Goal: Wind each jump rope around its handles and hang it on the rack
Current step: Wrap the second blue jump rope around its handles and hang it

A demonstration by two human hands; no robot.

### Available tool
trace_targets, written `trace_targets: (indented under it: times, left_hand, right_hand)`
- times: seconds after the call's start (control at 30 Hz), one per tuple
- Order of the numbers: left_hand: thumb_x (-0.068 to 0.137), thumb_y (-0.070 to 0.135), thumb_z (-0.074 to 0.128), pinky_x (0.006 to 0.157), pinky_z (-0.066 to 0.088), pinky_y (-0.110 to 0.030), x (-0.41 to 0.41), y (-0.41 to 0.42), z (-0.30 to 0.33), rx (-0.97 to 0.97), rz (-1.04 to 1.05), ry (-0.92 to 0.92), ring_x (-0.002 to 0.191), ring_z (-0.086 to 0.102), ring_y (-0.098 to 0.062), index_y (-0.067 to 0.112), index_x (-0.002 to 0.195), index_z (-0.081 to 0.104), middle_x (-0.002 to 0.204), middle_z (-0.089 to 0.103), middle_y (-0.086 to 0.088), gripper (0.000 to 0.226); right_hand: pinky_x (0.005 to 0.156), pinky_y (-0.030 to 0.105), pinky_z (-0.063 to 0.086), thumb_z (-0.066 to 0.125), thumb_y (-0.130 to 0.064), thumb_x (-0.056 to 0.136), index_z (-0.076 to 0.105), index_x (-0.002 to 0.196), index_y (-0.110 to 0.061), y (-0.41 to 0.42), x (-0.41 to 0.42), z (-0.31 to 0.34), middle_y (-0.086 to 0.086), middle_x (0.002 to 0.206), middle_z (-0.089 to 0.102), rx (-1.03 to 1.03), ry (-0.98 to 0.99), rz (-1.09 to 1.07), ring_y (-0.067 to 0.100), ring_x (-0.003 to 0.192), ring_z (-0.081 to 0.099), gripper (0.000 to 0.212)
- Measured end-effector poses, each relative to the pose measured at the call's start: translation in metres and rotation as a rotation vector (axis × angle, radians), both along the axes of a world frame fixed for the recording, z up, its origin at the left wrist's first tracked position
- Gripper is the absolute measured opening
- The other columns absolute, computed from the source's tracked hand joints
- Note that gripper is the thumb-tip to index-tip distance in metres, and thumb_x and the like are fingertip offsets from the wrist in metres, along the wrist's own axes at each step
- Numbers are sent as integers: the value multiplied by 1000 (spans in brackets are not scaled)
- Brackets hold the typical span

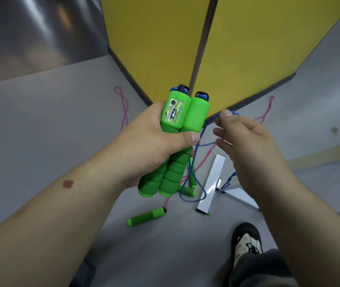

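The left hand (pixel 154 139) grips a pair of green foam jump-rope handles (pixel 171 141) held side by side, fingers and thumb wrapped round their middle. Their long axis runs from about 7 o'clock at the butt ends up to 1 o'clock at the cord ends, where blue swivel caps show; one handle carries a small counter window. The right hand (pixel 245 146) sits just to the 3 o'clock side of the handles, near but not touching them, and pinches the blue cord (pixel 204 145) between thumb and forefinger at its top, the other fingers loosely spread. From that pinch the cord drops in slack loops toward 6 o'clock, down to the grey floor (pixel 41 121).

By the look of it no turns yet lie on the handles, so winding is only starting. The coming move hinges on the cord lying to the right of the handles, across their axis: the right hand, being nearer, would carry it round.

On the floor at 6 o'clock lie a second rope's green handles (pixel 146 218) and pink cord (pixel 123 108). No rack can be made out for certain.
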State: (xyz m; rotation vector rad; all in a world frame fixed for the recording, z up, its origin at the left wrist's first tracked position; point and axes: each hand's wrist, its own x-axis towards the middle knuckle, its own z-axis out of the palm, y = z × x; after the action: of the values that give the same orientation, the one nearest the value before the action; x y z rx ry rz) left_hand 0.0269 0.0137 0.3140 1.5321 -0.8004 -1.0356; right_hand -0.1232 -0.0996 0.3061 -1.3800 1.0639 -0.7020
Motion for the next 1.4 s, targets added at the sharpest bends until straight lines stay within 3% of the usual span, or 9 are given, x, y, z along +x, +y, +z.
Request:
trace_targets:
  times: [0.1, 0.23, 0.4, 0.57, 0.73, 0.93, 1.0, 1.13, 1.4]
  left_hand:
    - [73, 29, 85, 83, 63, -52, 0, -1, -3, 33, -37, -111, 86, 78, -25, 28, 112, 64, 92, 77, -2, 44]
    - [71, 40, 80, 84, 61, -49, -4, 1, 2, 97, -215, -332, 84, 75, -15, 42, 107, 60, 88, 74, 9, 41]
    - [69, 47, 79, 82, 61, -47, -8, 0, 3, 161, -313, -412, 89, 75, -16, 43, 140, 42, 99, 74, 7, 80]
    - [53, 68, 71, 86, 60, -44, -4, 4, 6, 243, -381, -494, 97, 72, -11, 46, 152, 28, 108, 71, 11, 110]
    - [65, 52, 81, 83, 61, -48, -4, 8, 10, 265, -476, -453, 91, 74, -11, 51, 128, 46, 97, 74, 11, 73]
    - [66, 55, 84, 83, 59, -36, -5, 8, 11, 263, -430, -487, 92, 71, -3, 55, 137, 39, 101, 72, 20, 84]
    - [70, 52, 86, 81, 53, -26, -8, 7, 11, 247, -375, -565, 95, 65, 0, 52, 147, 30, 112, 65, 23, 95]
    - [67, 60, 87, 96, 52, -39, -16, 9, 10, 207, -289, -837, 117, 58, -11, 47, 148, 20, 135, 52, 14, 106]
    - [74, 58, 77, 82, 44, -43, -26, 11, -1, 162, -85, -1359, 104, 55, -27, 28, 135, 44, 117, 55, 5, 76]
  right_hand:
    - [97, 60, 49, 57, -42, 99, 70, 106, -6, 7, -2, 2, 30, 117, 60, -145, 79, 11, 40, 111, 58, 39]
    - [92, 20, 52, 54, -36, 102, 65, 128, -24, 18, 0, 13, -12, 117, 72, -224, -148, 119, -1, 112, 65, 30]
    - [86, 7, 43, 48, -37, 104, 66, 127, -26, 26, -1, 9, -17, 119, 67, -343, -72, 370, -6, 113, 59, 31]
    - [65, 18, 42, 52, -40, 101, 65, 100, -29, 17, -7, 11, -7, 82, 59, -477, 37, 504, 4, 73, 52, 16]
    - [60, 16, 40, 53, -48, 97, 66, 93, -29, 14, -11, 9, -10, 76, 60, -497, 69, 561, 4, 68, 54, 23]
    - [51, 27, 36, 53, -45, 100, 63, 83, -26, 18, -8, 10, 7, 68, 52, -489, 49, 484, 20, 59, 46, 28]
    - [50, 31, 36, 52, -46, 100, 61, 80, -31, 19, -7, 10, 2, 64, 49, -521, 76, 417, 20, 58, 46, 27]
    - [51, 27, 35, 50, -48, 102, 57, 76, -19, 12, -5, 9, 4, 65, 47, -516, 140, 246, 14, 59, 43, 40]
    - [57, 37, 35, 51, -58, 97, 45, 68, -19, 9, 2, 10, -2, 64, 37, -292, 83, 123, 18, 61, 38, 50]
